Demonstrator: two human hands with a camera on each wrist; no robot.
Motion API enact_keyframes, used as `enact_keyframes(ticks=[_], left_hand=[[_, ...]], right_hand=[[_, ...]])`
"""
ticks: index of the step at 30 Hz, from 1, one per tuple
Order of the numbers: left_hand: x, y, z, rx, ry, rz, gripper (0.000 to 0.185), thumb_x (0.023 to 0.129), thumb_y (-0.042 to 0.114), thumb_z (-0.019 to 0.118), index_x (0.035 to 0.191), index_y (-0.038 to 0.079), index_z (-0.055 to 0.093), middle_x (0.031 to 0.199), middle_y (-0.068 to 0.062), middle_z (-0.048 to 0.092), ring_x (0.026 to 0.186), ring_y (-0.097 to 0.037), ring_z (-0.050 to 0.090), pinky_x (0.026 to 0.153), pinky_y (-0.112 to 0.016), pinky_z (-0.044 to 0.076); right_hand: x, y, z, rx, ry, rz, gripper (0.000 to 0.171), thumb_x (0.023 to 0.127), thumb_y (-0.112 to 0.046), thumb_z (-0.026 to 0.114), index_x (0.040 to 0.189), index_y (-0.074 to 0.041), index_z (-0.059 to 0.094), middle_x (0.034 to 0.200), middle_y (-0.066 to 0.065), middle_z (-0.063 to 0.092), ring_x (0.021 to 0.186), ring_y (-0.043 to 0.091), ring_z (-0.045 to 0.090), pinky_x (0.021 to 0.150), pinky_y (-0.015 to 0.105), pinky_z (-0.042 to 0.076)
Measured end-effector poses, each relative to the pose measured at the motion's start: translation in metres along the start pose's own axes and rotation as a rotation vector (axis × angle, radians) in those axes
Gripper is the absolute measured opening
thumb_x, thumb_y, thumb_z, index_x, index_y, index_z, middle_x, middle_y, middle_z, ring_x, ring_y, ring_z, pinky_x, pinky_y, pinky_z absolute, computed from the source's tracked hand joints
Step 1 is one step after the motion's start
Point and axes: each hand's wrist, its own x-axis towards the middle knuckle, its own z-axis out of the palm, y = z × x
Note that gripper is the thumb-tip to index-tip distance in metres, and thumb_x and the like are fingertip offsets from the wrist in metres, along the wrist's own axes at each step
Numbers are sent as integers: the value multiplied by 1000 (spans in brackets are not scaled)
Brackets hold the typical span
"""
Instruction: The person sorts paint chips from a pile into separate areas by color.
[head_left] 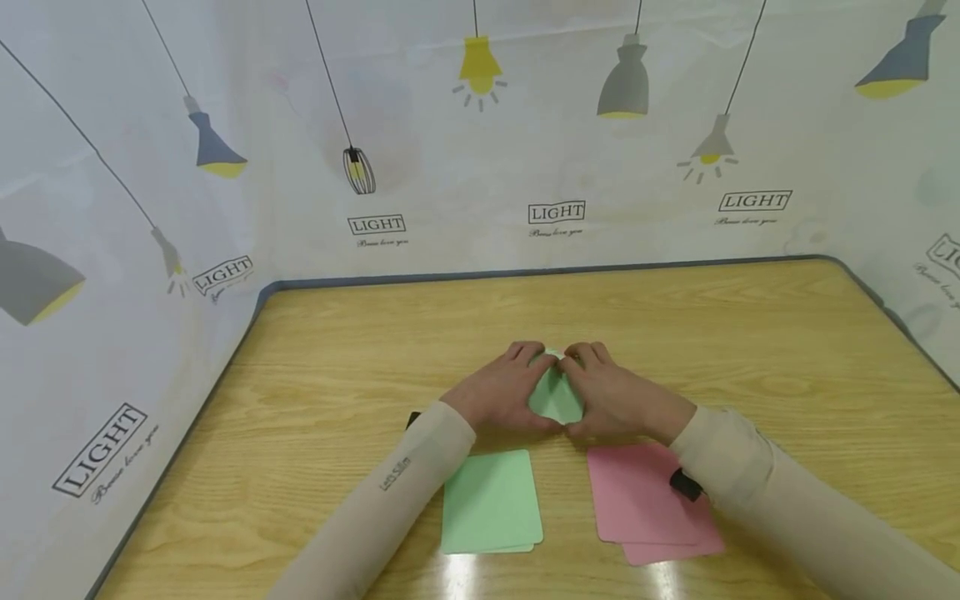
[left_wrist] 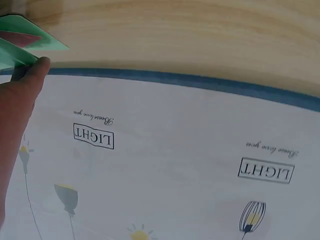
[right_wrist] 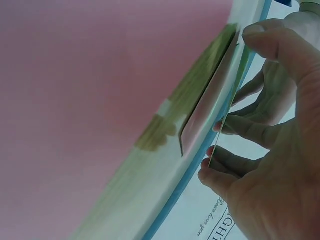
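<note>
Both hands meet mid-desk over a small green sheet (head_left: 557,396). Left hand (head_left: 501,392) and right hand (head_left: 617,398) sit side by side, fingertips touching at the sheet's far end, thumbs near its close end; fingers curled round it, pinching from both sides. Sheet looks folded or bent, raised a bit off the desk (head_left: 315,367), though its exact shape is hidden under the hands. Left wrist view: a fingertip (left_wrist: 40,67) presses a green paper edge (left_wrist: 30,47), some pink showing behind it. Right wrist view: thumb (right_wrist: 280,42) and fingers (right_wrist: 250,131) clamp a thin sheet seen edge-on (right_wrist: 222,120); big pink blur fills the rest of that view, can't tell what exactly. Nearer the person, flat on the desk: green stack (head_left: 491,502) under the left forearm, pink stack (head_left: 648,504) under the right forearm, the two stacks apart with bare wood between. Both arms in beige sleeves (head_left: 390,508), dark strap at each wrist. A white curtain (head_left: 555,142) printed with lamps and "LIGHT" labels surrounds the desk on three sides.
</note>
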Motion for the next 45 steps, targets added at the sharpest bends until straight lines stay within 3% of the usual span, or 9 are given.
enact_keyframes(ticks=[14, 20, 25, 30, 38, 45], left_hand=[[-41, 12, -28, 17, -25, -28, 88, 79, 58, 73, 148, 16, 40, 142, -5, 38, 128, -22, 37, 100, -32, 43], [-69, 25, -32, 77, -48, -50, 83, 77, 64, 70, 139, 11, 49, 130, -6, 47, 112, -21, 45, 92, -31, 47], [-96, 36, -30, 97, -57, -81, 76, 76, 64, 72, 128, 11, 54, 114, -3, 50, 100, -19, 48, 83, -32, 49], [-115, 49, -25, 182, -66, -124, 77, 72, 66, 74, 119, 8, 58, 99, -2, 51, 88, -18, 50, 71, -32, 49], [-124, 54, -11, 248, -80, -140, 78, 70, 67, 74, 115, 5, 59, 88, 0, 47, 77, -15, 48, 64, -29, 45], [-122, 50, -4, 273, -41, -135, 74, 67, 68, 76, 106, 8, 60, 91, 0, 44, 79, -16, 47, 62, -30, 45]], right_hand=[[-6, -17, -8, 135, 12, -120, 70, 72, -22, 79, 132, -2, 48, 138, 16, 37, 127, 33, 31, 94, 42, 47], [-11, -34, -7, 181, -61, -181, 69, 72, -22, 77, 131, -3, 49, 138, 13, 38, 129, 30, 31, 100, 42, 42], [-13, -55, -2, 115, -100, -267, 72, 73, -27, 80, 133, -3, 48, 138, 15, 40, 128, 30, 36, 99, 37, 44], [-14, -75, 7, 39, -118, -331, 76, 73, -31, 83, 133, -1, 48, 135, 16, 42, 123, 28, 40, 97, 31, 45], [-12, -89, 18, -43, -162, -326, 73, 72, -34, 85, 130, -5, 52, 131, 11, 45, 113, 22, 42, 90, 26, 45], [-13, -90, 22, -128, -106, -365, 66, 75, -37, 84, 126, -7, 55, 128, 12, 46, 114, 24, 43, 94, 29, 45]])
